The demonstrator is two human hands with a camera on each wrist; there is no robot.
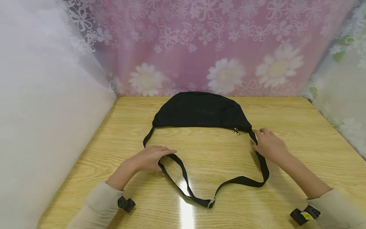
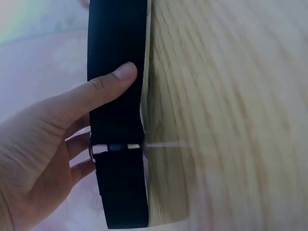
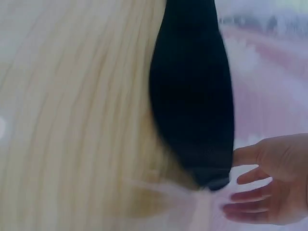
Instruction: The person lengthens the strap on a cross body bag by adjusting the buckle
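Note:
A black waist bag [image 1: 200, 109] lies toward the back of the wooden table, its zipper pull [image 1: 237, 131] at the lower right edge. From both its ends runs a black strap [image 1: 246, 180], looping toward the front with a metal buckle [image 1: 211, 203]. My left hand [image 1: 150, 158] grips the strap on the left; in the left wrist view the thumb lies across the webbing [image 2: 118, 113] beside a metal slider [image 2: 115, 147], other fingers behind. My right hand [image 1: 268, 144] is at the strap beside the bag's right corner, its fingers [image 3: 248, 193] loosely extended at the webbing's edge.
A pink flowered curtain [image 1: 183, 47] hangs along the table's back edge. White sheeting [image 1: 51, 95] borders the left side and a pale flowered sheet [image 1: 343, 86] the right. Each sleeve carries a small black camera [image 1: 125, 203] at the wrist.

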